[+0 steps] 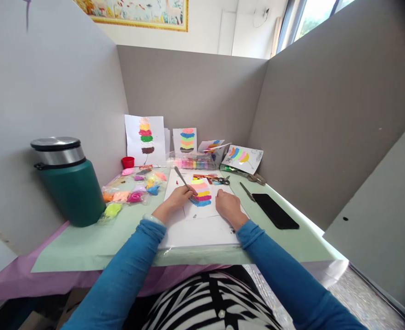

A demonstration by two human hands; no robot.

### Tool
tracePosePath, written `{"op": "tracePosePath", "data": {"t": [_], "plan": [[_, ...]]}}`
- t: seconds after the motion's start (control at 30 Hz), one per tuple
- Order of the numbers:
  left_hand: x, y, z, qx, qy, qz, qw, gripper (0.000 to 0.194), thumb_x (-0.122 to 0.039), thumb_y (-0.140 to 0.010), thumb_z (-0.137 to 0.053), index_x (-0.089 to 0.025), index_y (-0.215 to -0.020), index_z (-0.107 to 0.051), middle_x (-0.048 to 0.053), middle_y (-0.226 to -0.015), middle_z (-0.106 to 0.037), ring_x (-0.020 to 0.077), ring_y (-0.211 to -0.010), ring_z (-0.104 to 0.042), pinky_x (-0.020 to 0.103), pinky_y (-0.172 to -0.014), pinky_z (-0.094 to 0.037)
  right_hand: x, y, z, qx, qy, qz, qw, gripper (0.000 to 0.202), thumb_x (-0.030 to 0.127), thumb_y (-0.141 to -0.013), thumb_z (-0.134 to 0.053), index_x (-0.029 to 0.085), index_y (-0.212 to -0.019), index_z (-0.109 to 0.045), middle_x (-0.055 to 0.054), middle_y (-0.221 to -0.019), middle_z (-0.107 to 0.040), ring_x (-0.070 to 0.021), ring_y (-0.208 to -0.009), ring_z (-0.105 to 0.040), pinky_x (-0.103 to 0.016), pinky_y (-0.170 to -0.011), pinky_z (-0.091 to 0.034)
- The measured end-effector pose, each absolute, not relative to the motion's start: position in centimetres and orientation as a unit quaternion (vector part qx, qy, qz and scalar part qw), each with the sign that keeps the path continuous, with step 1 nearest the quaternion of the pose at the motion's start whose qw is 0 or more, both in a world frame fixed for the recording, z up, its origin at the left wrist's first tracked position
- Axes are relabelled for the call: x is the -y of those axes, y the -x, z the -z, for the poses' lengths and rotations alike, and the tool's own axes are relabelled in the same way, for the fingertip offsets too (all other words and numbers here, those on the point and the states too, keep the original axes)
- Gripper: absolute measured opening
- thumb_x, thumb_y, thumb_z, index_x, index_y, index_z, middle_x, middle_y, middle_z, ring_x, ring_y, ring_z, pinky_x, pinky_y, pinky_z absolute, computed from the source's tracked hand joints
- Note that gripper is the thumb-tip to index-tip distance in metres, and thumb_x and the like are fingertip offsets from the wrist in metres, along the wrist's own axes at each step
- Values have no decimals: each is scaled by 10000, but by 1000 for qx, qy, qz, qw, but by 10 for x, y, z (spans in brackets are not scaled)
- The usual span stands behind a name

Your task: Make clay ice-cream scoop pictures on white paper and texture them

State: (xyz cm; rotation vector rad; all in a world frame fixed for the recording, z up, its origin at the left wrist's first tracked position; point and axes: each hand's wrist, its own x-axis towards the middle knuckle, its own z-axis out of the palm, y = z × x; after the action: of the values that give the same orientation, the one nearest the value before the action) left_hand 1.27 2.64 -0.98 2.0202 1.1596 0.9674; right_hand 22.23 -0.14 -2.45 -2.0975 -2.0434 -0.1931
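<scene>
A green flask (76, 190) stands at left; a gold-framed picture (140, 13) hangs beyond the partition (191, 87).

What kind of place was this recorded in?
Probably a craft or art cubicle: gray partitions stand on three sides of a green-covered table, with bags of bright, clay-like lumps on it and striped pictures propped toward the back.

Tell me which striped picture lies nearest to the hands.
The picture lying between the left hand, which holds a fork, and the right hand; the other striped pictures are farther back.

Shiny metal fork (181, 176), smooth paper sheet (198, 233), matt flask (74, 192), glossy plastic bags (121, 196)
</scene>
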Motion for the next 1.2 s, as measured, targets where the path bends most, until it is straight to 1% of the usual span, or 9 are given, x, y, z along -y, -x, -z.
{"op": "tracePosePath", "data": {"t": [0.2,0.47,0.67,0.83,0.9,1.0,1.1,1.2], "plan": [[-20,-7,3,-458,-760,-378,263,260,-257,-820,-474,-168,-864,-714,99,-997,-719,242,-964,-645,359,-912,-477,1,-222,25,691,712,64,102,248,246,-942,-360,139,-1070,-545,-150,-957,-692,-248,-935,-674,-325,-749,-453],[-24,-12,8,-437,-765,-375,290,247,-264,-828,-489,-164,-881,-708,100,-1013,-719,235,-970,-652,347,-892,-495,2,-221,24,690,713,70,103,255,233,-947,-347,134,-1072,-546,-144,-938,-695,-245,-930,-675,-325,-761,-453],[-18,-7,1,-468,-768,-365,241,259,-240,-823,-458,-169,-833,-706,94,-972,-717,239,-949,-648,354,-903,-477,2,-222,24,694,711,64,100,253,235,-947,-352,131,-1078,-542,-159,-968,-688,-237,-949,-669,-325,-774,-451],[-13,-9,-2,-452,-767,-371,264,285,-258,-825,-455,-157,-905,-709,93,-998,-711,228,-938,-647,338,-869,-494,2,-223,24,695,708,64,104,245,227,-942,-359,130,-1067,-546,-154,-976,-688,-247,-957,-669,-324,-770,-451],[-15,-11,-1,-450,-771,-358,273,269,-263,-818,-472,-151,-889,-707,97,-985,-714,230,-916,-652,339,-854,-502,2,-222,24,695,708,63,105,242,229,-942,-362,130,-1064,-546,-152,-974,-689,-249,-955,-671,-322,-767,-451],[-17,-10,1,-463,-774,-346,258,239,-241,-805,-479,-154,-838,-699,97,-959,-717,234,-907,-648,343,-859,-500,2,-222,25,694,710,66,105,242,224,-943,-360,130,-1060,-548,-151,-962,-691,-247,-949,-672,-322,-765,-451],[-16,-6,-1,-474,-770,-351,243,246,-218,-804,-457,-162,-818,-696,90,-953,-715,236,-922,-637,352,-888,-483,2,-222,24,692,711,65,107,242,220,-942,-359,135,-1065,-549,-142,-945,-694,-245,-937,-675,-326,-764,-452],[-13,-5,-3,-465,-769,-361,251,253,-228,-810,-456,-170,-819,-701,85,-959,-715,234,-932,-630,350,-897,-477,2,-222,24,692,712,60,105,250,221,-946,-354,135,-1079,-547,-147,-948,-692,-243,-940,-675,-326,-765,-452]]}}
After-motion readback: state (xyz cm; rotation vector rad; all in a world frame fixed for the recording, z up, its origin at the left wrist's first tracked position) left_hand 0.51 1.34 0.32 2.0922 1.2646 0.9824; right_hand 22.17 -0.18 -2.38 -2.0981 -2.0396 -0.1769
